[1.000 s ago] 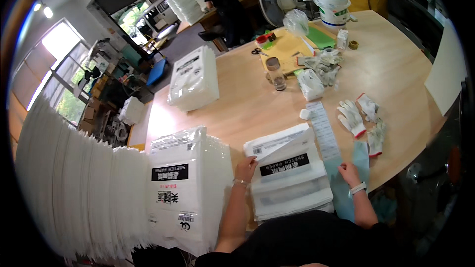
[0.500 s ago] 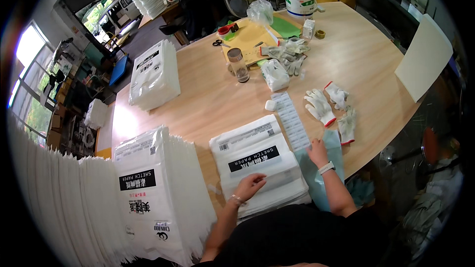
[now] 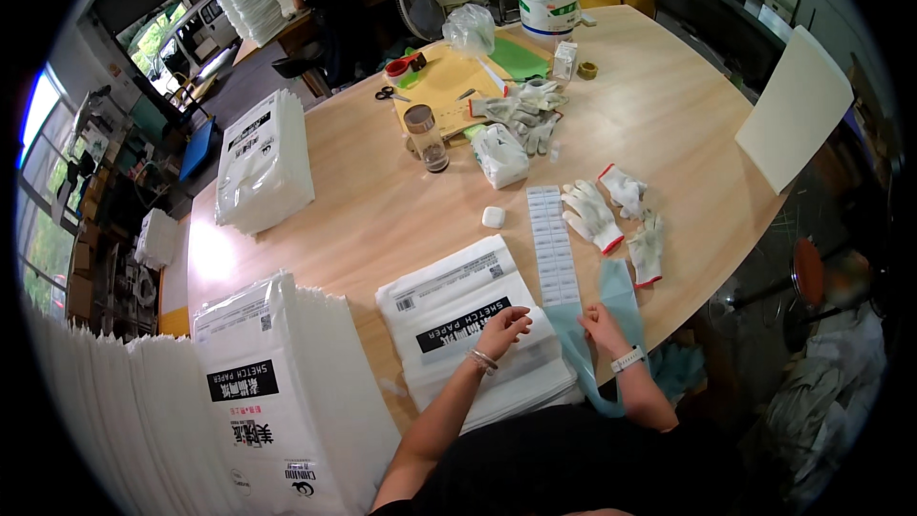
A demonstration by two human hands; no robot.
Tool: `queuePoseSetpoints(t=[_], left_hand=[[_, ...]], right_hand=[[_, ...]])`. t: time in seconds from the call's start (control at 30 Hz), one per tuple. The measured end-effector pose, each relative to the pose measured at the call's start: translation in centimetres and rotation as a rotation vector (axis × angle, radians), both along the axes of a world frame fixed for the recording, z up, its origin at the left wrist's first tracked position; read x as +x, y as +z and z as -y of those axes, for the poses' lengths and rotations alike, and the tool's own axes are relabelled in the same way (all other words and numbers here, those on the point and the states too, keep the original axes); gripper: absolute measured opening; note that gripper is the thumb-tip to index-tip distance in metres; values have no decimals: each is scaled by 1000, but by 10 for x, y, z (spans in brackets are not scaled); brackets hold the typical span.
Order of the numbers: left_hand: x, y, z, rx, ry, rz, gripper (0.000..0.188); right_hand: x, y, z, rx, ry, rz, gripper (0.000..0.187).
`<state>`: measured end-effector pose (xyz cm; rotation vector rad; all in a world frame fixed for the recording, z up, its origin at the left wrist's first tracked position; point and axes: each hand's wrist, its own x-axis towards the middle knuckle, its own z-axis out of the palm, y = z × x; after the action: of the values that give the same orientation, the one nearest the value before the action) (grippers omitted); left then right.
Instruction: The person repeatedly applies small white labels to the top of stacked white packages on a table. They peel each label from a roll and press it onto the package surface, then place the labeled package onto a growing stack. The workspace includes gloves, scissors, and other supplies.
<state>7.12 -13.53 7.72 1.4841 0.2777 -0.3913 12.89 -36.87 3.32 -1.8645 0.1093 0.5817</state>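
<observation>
My left hand (image 3: 504, 332) hovers over a stack of white printed plastic bags (image 3: 447, 279), its fingers loosely curled and a little apart, with nothing visible in them. My right hand (image 3: 600, 328) has its fingers pinched together at the light blue backing (image 3: 623, 296) of a label strip. White printed labels (image 3: 552, 244) still cover the far part of that strip. Its bare blue near end bends in a loop beside the bags. Whether a single label sits between my right fingertips is too small to tell.
Tall stacks of packed white paper (image 3: 315, 401) stand at left, another pack (image 3: 266, 162) farther back. White gloves (image 3: 592, 215), a small white case (image 3: 493, 217), a glass jar (image 3: 426, 139), a tissue pack (image 3: 500, 155) and a white bucket (image 3: 548, 2) stand on the table. A person works behind.
My left hand has moved right and farther over the bags. My right hand has come nearer, and the label strip's blue backing now bends up in a loop. The view has shifted slightly.
</observation>
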Motion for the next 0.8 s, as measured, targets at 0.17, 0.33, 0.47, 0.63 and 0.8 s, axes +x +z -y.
queuePoseSetpoints(t=[0.17, 0.33, 0.47, 0.63, 0.8], left_hand=[[8, 2, -3, -5, -44, 15, 35], [33, 6, -3, -61, -16, -94, 33], [77, 4, 1, -433, 109, -369, 19], [129, -31, 4, -555, 159, -565, 40], [134, -27, 11, -459, 145, -546, 41]], right_hand=[[41, -39, -11, 202, 65, 36, 28], [69, -20, -35, 110, -27, 296, 29], [90, 10, -34, 246, 129, 316, 33], [100, 46, -33, 152, 278, 359, 31], [107, 44, -26, 56, 216, 410, 19]])
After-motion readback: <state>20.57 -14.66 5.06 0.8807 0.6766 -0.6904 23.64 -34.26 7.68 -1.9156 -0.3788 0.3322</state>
